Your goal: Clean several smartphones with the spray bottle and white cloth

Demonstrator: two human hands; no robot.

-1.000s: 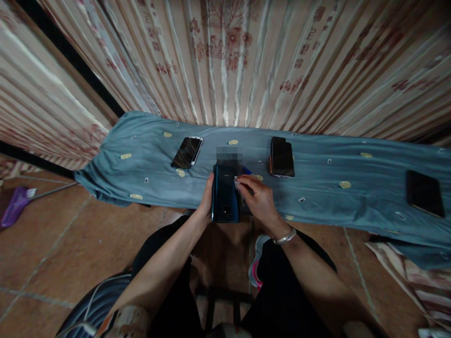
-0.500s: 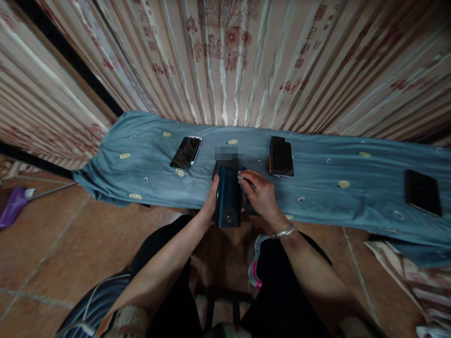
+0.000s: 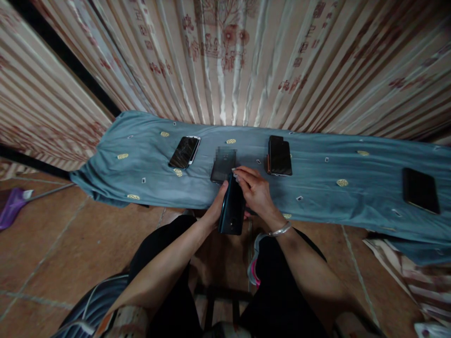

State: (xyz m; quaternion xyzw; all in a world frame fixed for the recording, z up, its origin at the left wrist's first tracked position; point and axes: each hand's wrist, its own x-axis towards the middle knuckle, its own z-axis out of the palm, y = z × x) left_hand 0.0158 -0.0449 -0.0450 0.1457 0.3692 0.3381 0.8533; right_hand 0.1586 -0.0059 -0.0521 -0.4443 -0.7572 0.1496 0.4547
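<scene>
Hands on dark phone [image 3: 231, 206] at cloth's [image 3: 317, 188] near edge, middle: left hand [image 3: 215, 211] grips its side, right hand [image 3: 255, 192] pinches its top corner. Keep left grip firm, work over cloth. Another phone [image 3: 222, 166] lies just beyond; cracked phone [image 3: 184, 152] toward left end.

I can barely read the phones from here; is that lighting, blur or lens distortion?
Head view: dim light, wide-angle bending at the edges, glare streaks on the curtain; the dark phone between left hand and right hand is underlit, and a pixelated patch masks the cloth behind.
</scene>
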